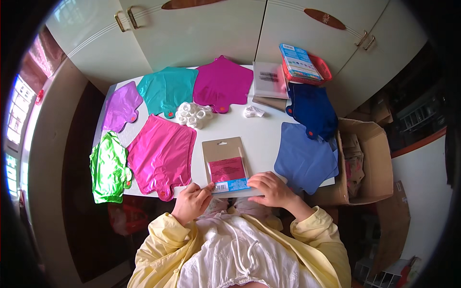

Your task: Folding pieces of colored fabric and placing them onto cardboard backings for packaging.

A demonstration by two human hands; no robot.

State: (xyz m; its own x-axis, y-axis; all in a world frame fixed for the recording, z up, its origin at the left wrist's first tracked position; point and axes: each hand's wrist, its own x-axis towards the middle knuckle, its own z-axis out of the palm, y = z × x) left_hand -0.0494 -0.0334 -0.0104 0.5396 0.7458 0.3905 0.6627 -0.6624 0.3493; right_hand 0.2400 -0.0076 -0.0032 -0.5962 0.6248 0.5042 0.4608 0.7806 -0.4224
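A flat hang-hole package (223, 146) lies near the table's front edge, its brown card back showing above. A folded dark pink foil piece (225, 169) shows in its lower part, over a blue and white barcode strip. My left hand (193, 199) is closed at the lower left corner, finger and thumb pinching the edge. At the lower right corner my right hand (273, 190) grips the other edge, fingers on top and thumb lower. Left of the package a shiny pink foil balloon (163, 153) is spread flat, close to my left hand.
More flat foil balloons lie around: green (108, 168), purple (122, 104), teal (168, 89), magenta (223, 85), dark blue (314, 108), blue (305, 156). White ribbon rolls (193, 115) sit mid-table. Clear sleeves (269, 79) and a red basket (322, 67) stand behind; a cardboard box (372, 158) is at right.
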